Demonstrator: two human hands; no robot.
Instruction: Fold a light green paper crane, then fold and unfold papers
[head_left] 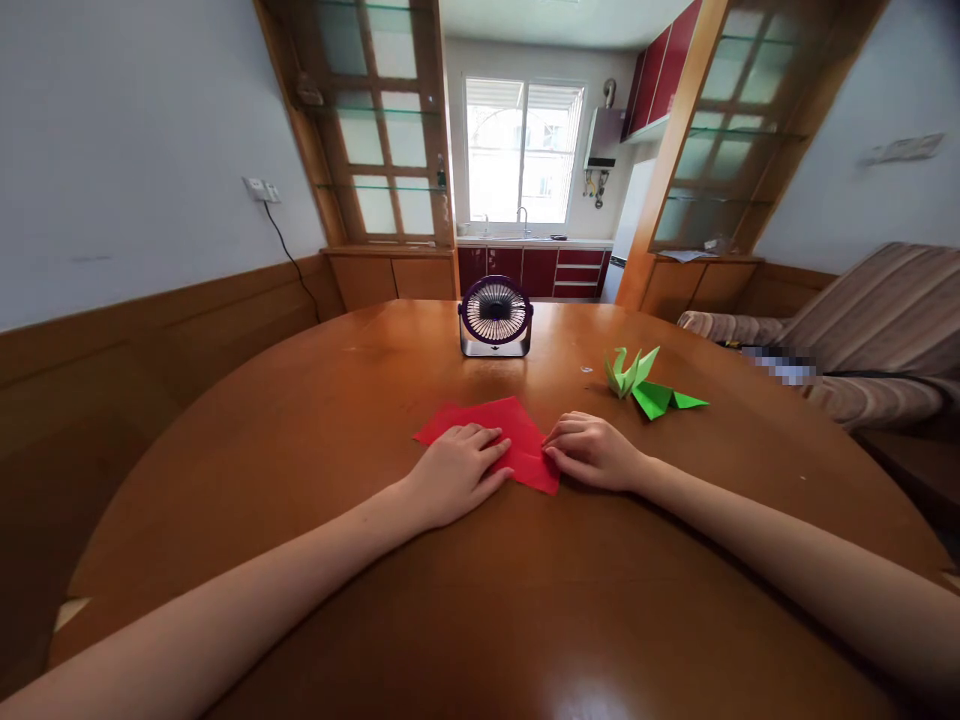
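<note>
So, the red paper first: it lies flat on the table, right in the middle between both hands. It looks already folded, since the near right part reads as a doubled layer with a sharp corner pointing toward me.

The left hand lies palm down on the paper's left half. Its fingers are stretched out loosely and flat, pinning the sheet and gripping nothing. The right hand sits at the paper's right edge with its fingers curled in close together and the tips touching the edge. From this feed I can't tell if they actually pinch a layer or just press on it.

My read is that a fold is being pressed or lined up, with one hand holding and the other working the edge. Whatever comes next on this sheet needs the left hand to keep the paper from sliding on that glossy wood, and the edges need to sit flush before any crease gets run down hard.

Further out, a green origami bird stands on the table to the right, beyond the right hand and well clear of the red sheet. A small round desk fan stands at the far side of the table, facing me. A striped sofa is off to the right, and a kitchen window is straight ahead.
</note>
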